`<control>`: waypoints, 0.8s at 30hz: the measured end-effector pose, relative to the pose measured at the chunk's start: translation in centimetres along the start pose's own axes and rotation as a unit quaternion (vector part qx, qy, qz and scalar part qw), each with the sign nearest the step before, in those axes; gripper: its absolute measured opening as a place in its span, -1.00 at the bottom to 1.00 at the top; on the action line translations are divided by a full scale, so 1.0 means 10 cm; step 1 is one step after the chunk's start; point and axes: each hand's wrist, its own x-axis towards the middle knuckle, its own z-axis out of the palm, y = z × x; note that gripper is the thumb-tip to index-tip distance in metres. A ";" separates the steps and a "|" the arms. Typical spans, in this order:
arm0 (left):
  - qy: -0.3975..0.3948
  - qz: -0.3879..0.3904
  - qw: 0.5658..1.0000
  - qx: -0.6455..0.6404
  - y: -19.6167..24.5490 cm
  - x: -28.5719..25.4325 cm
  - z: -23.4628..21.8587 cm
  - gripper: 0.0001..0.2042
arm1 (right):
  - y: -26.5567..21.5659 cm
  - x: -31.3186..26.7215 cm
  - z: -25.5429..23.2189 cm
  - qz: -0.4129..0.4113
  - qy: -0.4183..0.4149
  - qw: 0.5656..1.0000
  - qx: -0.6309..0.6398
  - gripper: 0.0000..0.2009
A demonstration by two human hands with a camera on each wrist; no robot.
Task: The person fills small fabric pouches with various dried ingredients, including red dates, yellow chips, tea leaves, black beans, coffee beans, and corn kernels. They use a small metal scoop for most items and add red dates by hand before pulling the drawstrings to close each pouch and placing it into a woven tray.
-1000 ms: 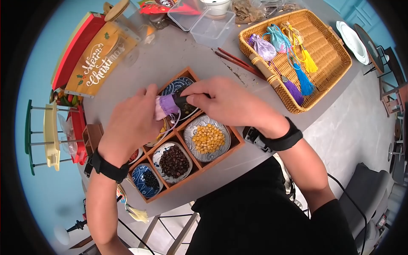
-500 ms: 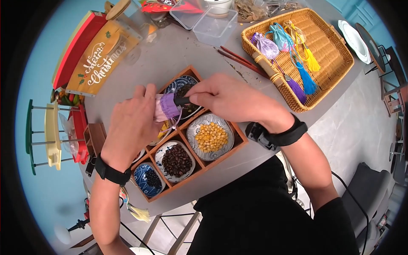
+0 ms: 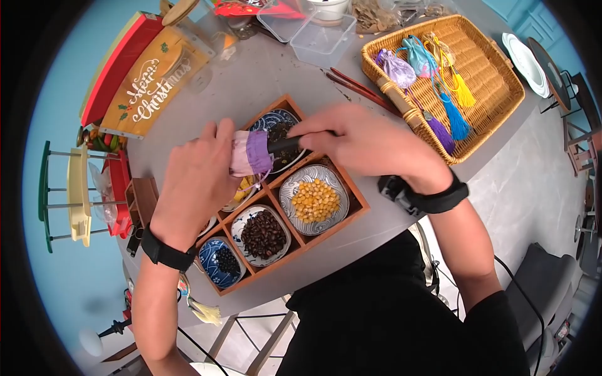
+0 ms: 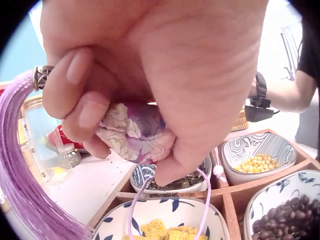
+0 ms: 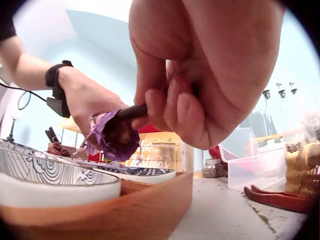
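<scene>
My left hand grips a small pink and purple drawstring pouch over the divided wooden box. The pouch's mouth faces right, and its lilac cord hangs in a loop. A purple tassel dangles beside the fingers in the left wrist view. My right hand, slightly blurred, pinches a slim black tool; its far end is hidden in the pouch's frilled mouth. Below lie a dish of dark dried leaves and a dish with yellow pieces.
The box also holds dishes of corn kernels, dark brown beans and small black beads. Rightward, a wicker tray carries several tasselled pouches. Reddish-brown tongs and a clear plastic box stand behind.
The scene has shifted slightly right in the head view. My right hand has moved a little away from the pouch, and more of the black tool shows. My left hand keeps its grip.
</scene>
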 end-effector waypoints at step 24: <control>-0.014 -0.015 0.999 -0.032 -0.06 -0.06 -0.10 -0.55 | 0.04 -0.23 -0.11 0.024 0.038 0.993 -0.109 -0.76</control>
